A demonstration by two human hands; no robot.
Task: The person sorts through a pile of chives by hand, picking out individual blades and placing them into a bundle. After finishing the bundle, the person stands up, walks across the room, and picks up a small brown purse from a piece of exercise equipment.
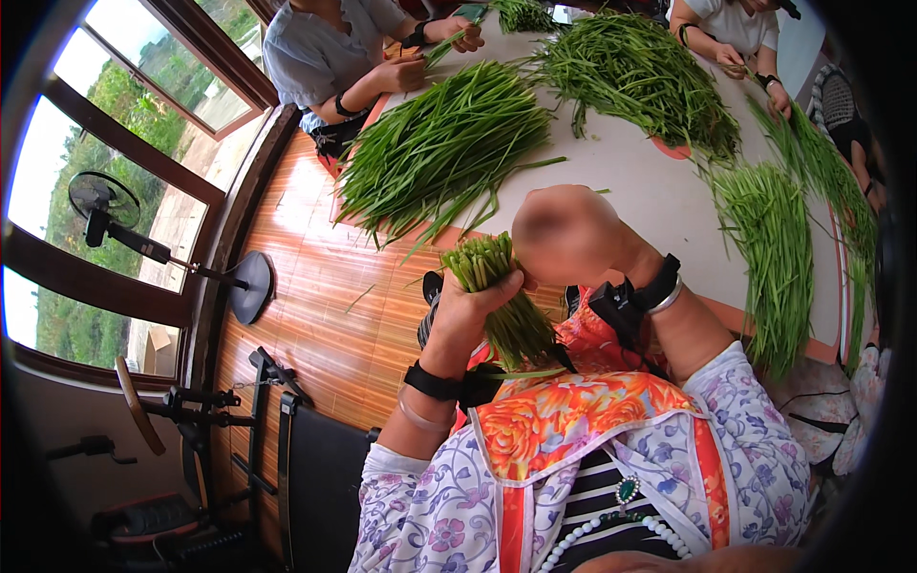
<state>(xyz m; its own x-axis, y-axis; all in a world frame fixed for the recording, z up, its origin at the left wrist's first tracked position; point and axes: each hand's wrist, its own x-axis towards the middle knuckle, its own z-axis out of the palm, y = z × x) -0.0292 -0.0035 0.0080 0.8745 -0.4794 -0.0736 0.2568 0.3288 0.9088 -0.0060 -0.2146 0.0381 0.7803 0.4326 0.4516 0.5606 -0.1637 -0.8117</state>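
Note:
My left hand [465,310] is wrapped round a thick bundle of garlic chives [521,334], held upright just off the table's near edge. The bundle's pale stalk ends point up, and its green leaves hang down toward my lap. Close against the stalk ends is my right hand [568,237]. It is smeared, so its fingers and anything in them cannot be made out. Straight ahead of my left hand, a big heap of garlic chives [444,143] lies on the table [621,196], some leaves trailing over the edge.
Another heap [635,76] lies at the far middle, and a long pile [767,258] runs along the right. Two people [330,57] [735,38] handle chives across the table. A standing fan [252,286], a black bench [330,477] and exercise equipment [196,411] stand at left.

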